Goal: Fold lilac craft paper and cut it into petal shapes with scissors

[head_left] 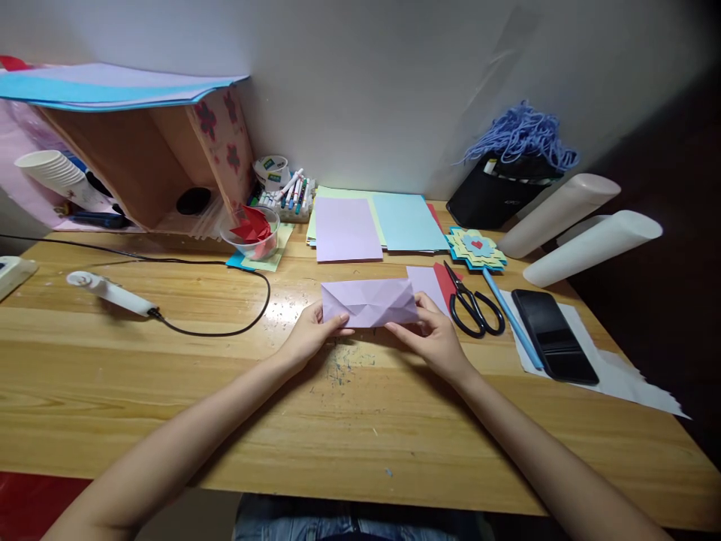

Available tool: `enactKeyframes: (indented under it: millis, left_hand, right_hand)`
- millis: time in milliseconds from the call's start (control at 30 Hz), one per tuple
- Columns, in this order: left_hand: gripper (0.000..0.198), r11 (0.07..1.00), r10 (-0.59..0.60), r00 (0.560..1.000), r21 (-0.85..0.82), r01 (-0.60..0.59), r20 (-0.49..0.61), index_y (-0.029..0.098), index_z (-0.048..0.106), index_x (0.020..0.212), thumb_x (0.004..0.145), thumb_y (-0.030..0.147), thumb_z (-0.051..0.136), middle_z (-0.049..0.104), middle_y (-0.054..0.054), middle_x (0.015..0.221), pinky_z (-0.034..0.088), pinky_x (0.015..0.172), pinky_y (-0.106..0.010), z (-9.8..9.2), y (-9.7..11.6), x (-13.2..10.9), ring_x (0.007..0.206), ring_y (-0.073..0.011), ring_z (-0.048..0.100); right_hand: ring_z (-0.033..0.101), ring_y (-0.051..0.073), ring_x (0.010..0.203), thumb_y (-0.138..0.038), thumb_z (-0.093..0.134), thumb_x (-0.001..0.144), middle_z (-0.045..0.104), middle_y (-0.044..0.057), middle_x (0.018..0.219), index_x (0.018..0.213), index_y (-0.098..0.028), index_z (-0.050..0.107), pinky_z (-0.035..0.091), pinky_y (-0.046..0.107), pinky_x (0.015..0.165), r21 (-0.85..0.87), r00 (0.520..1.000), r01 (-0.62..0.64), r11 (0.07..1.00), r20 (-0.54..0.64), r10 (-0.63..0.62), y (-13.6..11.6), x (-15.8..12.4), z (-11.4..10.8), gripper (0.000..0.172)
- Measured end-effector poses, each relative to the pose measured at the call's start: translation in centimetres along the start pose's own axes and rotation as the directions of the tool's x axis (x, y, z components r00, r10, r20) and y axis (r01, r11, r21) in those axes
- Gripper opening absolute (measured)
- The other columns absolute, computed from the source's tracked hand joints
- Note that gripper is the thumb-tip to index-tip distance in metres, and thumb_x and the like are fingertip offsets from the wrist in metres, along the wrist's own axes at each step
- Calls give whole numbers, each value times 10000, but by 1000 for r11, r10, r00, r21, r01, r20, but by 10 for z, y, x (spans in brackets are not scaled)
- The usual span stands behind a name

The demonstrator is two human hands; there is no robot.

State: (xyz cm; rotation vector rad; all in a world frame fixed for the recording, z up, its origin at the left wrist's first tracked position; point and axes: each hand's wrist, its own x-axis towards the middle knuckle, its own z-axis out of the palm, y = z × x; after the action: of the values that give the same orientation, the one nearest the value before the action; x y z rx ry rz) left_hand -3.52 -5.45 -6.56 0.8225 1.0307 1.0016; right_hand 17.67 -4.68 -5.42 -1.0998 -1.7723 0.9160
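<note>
A sheet of lilac paper (372, 300), folded into a wide strip with diagonal creases, is held just above the table between both hands. My left hand (316, 327) pinches its left end, thumb in front and fingers behind. At the right end my right hand (436, 334) grips it the same way. Close to the right hand lie black-handled scissors (478, 308), partly over a lilac paper piece (426, 284) and a red paper piece (444, 282). Behind the folded sheet are a flat lilac sheet (348, 229) and a light blue sheet (406, 222).
A white glue gun (113, 293) with a black cord lies left. Beyond it stand a cardboard box (163, 158), a plastic bowl (262, 244) with red folded paper, and markers (293, 191). Right are a paper flower (477, 246), a phone (555, 334) and white paper rolls (591, 252).
</note>
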Motion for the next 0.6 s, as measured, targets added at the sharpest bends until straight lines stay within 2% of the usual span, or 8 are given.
enactKeyframes:
  millis: [67, 167, 267, 400, 467, 533, 600]
  left_hand:
    - [356, 1000, -4, 1000, -15, 4, 19, 127, 601, 980, 693, 320, 684, 659, -95, 1024, 508, 836, -339, 2, 0, -1, 881, -191, 636]
    - [338, 999, -4, 1000, -35, 4, 21, 133, 609, 947, 704, 360, 668, 669, -86, 979, 511, 804, -316, 4, 2, -2, 854, -184, 639]
    - [327, 999, -10, 1000, -35, 10, -7, 145, 629, 883, 693, 408, 663, 679, -77, 944, 513, 748, -291, 7, 5, -3, 844, -191, 635]
    - [406, 998, -35, 999, -54, 37, 37, 139, 640, 913, 758, 503, 550, 685, -92, 920, 500, 783, -335, 8, 7, -5, 879, -220, 629]
    - [436, 999, -41, 998, -22, 42, 38, 135, 638, 930, 766, 524, 528, 688, -90, 881, 497, 786, -342, 7, 7, -5, 867, -220, 630]
    - [410, 999, -11, 999, 44, 13, -31, 128, 644, 865, 728, 510, 586, 684, -71, 822, 502, 766, -324, 5, 5, -4, 812, -203, 634]
    - [382, 997, 34, 994, 75, -26, -103, 121, 637, 799, 697, 489, 631, 670, -50, 776, 515, 743, -317, 3, 2, -2, 750, -183, 631]
  right_hand:
    - [502, 163, 769, -266, 617, 761, 458, 38, 808, 856, -231, 705, 472, 273, 631, -126, 988, 155, 980, 16, -155, -5, -2, -2, 134]
    - [444, 138, 664, -203, 604, 741, 381, 18, 739, 873, -249, 718, 419, 244, 529, -321, 926, 377, 869, 117, -359, -9, -6, -5, 181]
    - [423, 132, 632, -181, 585, 729, 408, 23, 738, 908, -256, 707, 370, 236, 506, -479, 869, 494, 726, 239, -434, -11, -10, -3, 229]
    - [416, 140, 641, -137, 528, 740, 465, 32, 750, 835, -246, 691, 335, 257, 549, -580, 833, 552, 599, 350, -429, -14, -12, 5, 218]
    - [418, 153, 666, -151, 539, 741, 482, 41, 757, 801, -234, 684, 335, 275, 574, -598, 818, 571, 562, 361, -447, -15, -13, 7, 177]
    - [432, 188, 751, -214, 589, 738, 508, 61, 808, 808, -233, 681, 360, 319, 655, -653, 821, 544, 527, 283, -496, -17, -13, 8, 117]
    - [424, 237, 880, -282, 637, 728, 534, 78, 916, 858, -255, 678, 348, 402, 793, -741, 839, 443, 504, 145, -525, -19, -14, 8, 139]
